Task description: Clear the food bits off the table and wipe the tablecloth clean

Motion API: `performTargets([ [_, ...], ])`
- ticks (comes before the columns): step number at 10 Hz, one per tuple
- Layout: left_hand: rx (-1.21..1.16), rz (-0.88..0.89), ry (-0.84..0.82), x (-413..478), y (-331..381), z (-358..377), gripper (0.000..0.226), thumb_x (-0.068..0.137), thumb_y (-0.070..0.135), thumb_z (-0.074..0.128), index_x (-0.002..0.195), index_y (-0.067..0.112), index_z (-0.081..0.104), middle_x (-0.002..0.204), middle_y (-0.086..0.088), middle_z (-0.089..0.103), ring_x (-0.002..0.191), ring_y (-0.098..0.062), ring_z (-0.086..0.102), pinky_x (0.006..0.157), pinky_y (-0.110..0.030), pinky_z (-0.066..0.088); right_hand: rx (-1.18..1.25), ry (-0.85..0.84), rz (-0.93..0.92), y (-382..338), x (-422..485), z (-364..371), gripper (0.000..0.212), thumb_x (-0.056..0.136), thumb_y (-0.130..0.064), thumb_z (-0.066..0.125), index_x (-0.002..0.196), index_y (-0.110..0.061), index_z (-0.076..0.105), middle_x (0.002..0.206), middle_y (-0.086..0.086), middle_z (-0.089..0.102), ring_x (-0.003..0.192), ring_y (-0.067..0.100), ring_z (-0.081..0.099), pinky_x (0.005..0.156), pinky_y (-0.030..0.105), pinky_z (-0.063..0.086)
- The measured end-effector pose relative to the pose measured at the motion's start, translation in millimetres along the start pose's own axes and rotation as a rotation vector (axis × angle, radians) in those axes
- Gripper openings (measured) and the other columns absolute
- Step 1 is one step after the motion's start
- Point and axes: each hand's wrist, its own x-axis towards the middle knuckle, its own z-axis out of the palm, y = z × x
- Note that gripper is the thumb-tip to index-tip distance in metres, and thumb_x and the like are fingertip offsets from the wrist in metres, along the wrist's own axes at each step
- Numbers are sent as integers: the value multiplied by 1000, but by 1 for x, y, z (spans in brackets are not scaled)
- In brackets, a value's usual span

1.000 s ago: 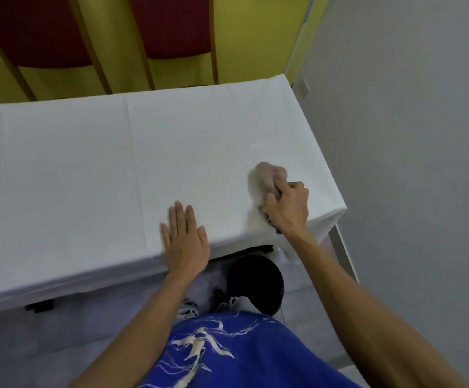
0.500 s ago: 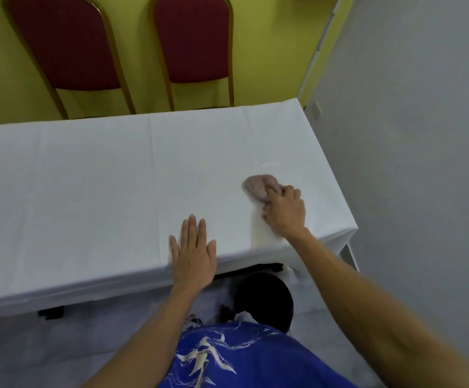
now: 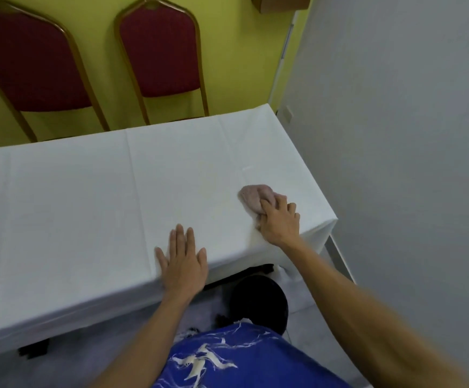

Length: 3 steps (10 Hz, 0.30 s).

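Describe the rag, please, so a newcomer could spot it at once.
Find the white tablecloth; go to its right end by the grey wall. There the right hand grips a crumpled rag. It is the only pinkish thing on the cloth.

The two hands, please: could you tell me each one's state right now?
Left hand: open, flat on the white tablecloth.
Right hand: grips a crumpled pinkish cloth.

We see soft, even indoor light; the white tablecloth (image 3: 68, 208) reads evenly lit. Shadow pools under its near edge. Wide-angle distortion bends the chairs (image 3: 160, 54) at the top, and the right forearm (image 3: 381, 326) looks blurred.
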Motion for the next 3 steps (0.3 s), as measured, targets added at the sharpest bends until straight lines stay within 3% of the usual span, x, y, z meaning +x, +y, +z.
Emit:
performTargets([
  [1,40,-6,-72,-1,1,-12,67,104,43,22,160,18,-4,166,-4,-18,154,-19,-16,121,-56,-10,-42,-8,-6,-13,5,-19,34,97,-33,51,128,-24,61,147,8,36,126,35,34,104,45,32],
  [2,-16,-34,-111,7,11,-38,65,101,36,33,158,11,14,168,-9,6,155,-22,2,121,-57,-8,11,41,-49,-37,10,-38,33,103,-32,41,126,-27,64,149,8,38,130,34,35,106,46,32],
  [3,-88,-12,-119,17,17,-83,48,103,29,31,145,7,41,152,-12,45,143,-29,37,124,-51,6,-3,16,-173,-78,8,-56,38,103,-32,42,137,-28,59,157,5,32,139,31,30,110,46,31],
])
